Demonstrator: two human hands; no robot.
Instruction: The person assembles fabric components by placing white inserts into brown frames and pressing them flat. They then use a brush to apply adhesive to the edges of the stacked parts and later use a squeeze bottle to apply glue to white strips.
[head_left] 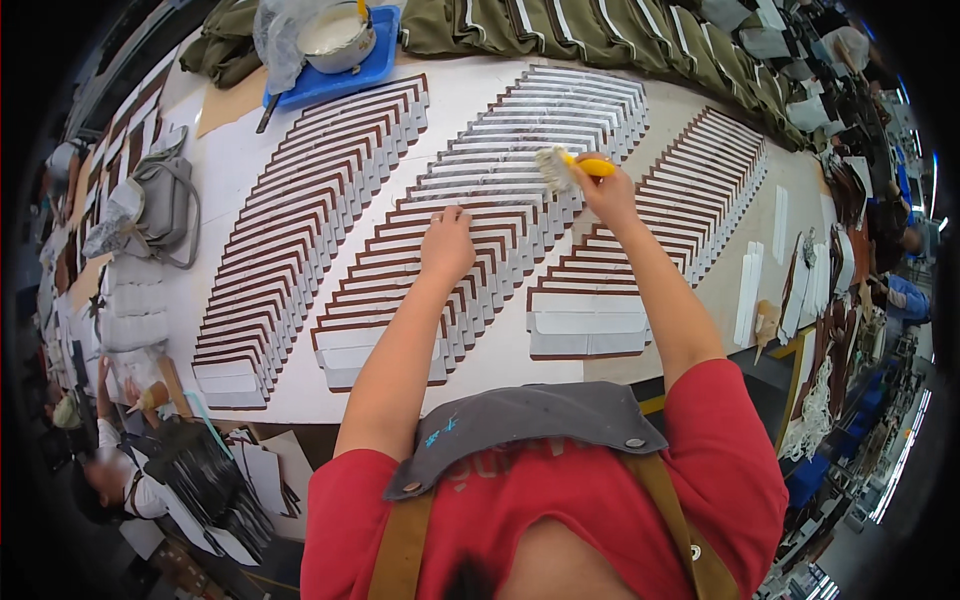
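My right hand [606, 193] is closed round the yellow handle of a brush [556, 170]. The pale bristles rest on the right part of the middle row of overlapping panels [430, 290]. These panels are white or pale grey with brown edges, fanned like shingles. At the far end of that row, the surfaces look whiter and streaked. My left hand [448, 243] lies on the same row, nearer to me, its bent fingers touching the panels and holding nothing. Similar fanned rows lie on the left [285, 230] and on the right [660, 240].
A blue tray [385, 45] at the back holds a bowl of whitish paste [338, 38]. Folded olive pieces with white strips [600, 30] line the far edge. A grey bag [165, 200] sits left; white strips [748, 290] lie right. Another person [110, 480] is at lower left.
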